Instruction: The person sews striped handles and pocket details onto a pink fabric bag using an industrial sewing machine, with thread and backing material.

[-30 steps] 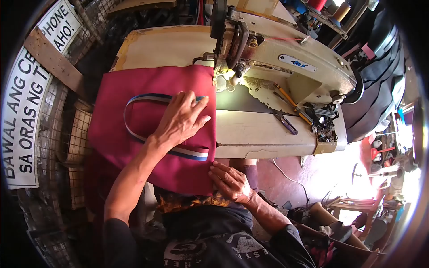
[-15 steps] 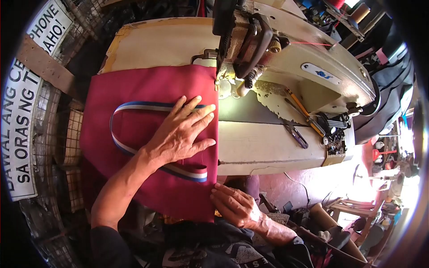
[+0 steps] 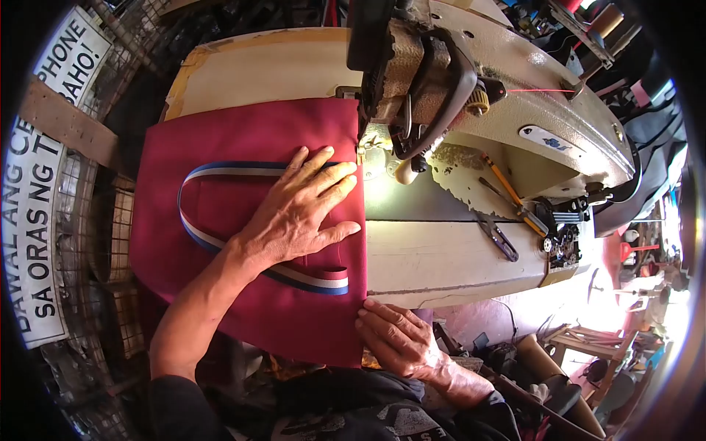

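Maroon fabric (image 3: 243, 140) lies over the bed of a sewing machine (image 3: 515, 95), its right edge running below the needle area. My left hand (image 3: 298, 209) rests flat on the fabric with its fingers spread, across a blue, white and red ribbon (image 3: 213, 239) that curves in a loop. At the lower right edge of the fabric, my right hand (image 3: 397, 338) has its fingers pressed together on the cloth, the thumb hidden.
Small snips (image 3: 498, 239) and an orange pencil-like tool (image 3: 507, 184) lie on the machine bed at the right. Lettered signs (image 3: 44, 242) and wire mesh stand at the left. Thread spools (image 3: 607, 20) are at the upper right.
The camera view has shifted, so the machine appears larger and further right. Both hands keep nearly the same places on the fabric, the left thumb slightly higher in view.
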Available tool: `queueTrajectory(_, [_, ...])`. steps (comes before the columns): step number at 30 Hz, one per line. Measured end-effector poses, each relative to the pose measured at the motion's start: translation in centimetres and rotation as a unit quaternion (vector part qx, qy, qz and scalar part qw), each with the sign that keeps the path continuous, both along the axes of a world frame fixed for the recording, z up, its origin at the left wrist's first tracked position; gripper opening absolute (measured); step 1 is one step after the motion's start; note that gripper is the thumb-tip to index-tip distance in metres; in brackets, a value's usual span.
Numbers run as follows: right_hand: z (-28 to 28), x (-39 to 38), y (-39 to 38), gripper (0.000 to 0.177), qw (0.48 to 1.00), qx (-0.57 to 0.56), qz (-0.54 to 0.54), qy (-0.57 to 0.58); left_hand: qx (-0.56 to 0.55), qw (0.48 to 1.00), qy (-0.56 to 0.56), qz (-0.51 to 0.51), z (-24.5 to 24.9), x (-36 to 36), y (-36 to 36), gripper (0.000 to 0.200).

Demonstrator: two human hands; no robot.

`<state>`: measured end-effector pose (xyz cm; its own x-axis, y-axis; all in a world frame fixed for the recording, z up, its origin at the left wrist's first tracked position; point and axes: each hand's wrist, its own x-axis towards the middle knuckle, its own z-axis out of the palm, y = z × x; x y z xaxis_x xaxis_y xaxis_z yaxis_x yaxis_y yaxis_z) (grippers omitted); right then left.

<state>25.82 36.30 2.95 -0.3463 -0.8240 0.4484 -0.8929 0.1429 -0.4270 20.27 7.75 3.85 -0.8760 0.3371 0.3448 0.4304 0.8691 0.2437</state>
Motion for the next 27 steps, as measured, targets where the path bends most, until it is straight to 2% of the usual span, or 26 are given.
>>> queueTrajectory(7, [0.8, -0.4, -0.2, 0.044, 1.000, 0.008, 0.002, 0.001, 0.013, 1.000, -0.007, -0.018, 0.2, -0.3, -0.4, 0.048])
queueTrajectory(15, [0.6, -3.5, -2.2, 0.039, 0.999, -0.019, -0.013, 0.030, 0.018, 1.000, 0.002, -0.023, 0.0, -3.8, -2.2, 0.049])
queueTrajectory(21, [-0.3, -3.8, -2.7, 0.039, 0.998, -0.040, -0.022, 0.037, 0.103, 0.987, -0.117, -0.021, 2.8, -3.5, -2.9, 0.041])
queueTrajectory(24, [-0.1, -3.8, -2.7, 0.040, 0.998, -0.035, -0.025, 0.037, 0.005, 0.998, -0.062, -0.008, 4.8, 1.0, 1.1, 0.040])
queueTrajectory(25, [0.0, -3.8, -2.7, 0.040, 0.998, -0.033, -0.023, 0.040, -0.038, 0.997, -0.066, -0.003, 4.4, 2.2, 2.2, 0.045])
queueTrajectory(27, [0.2, -3.7, -2.6, 0.040, 0.998, -0.022, -0.015, 0.053, -0.026, 0.999, -0.042, 0.010, 1.2, 3.6, 2.7, 0.052])
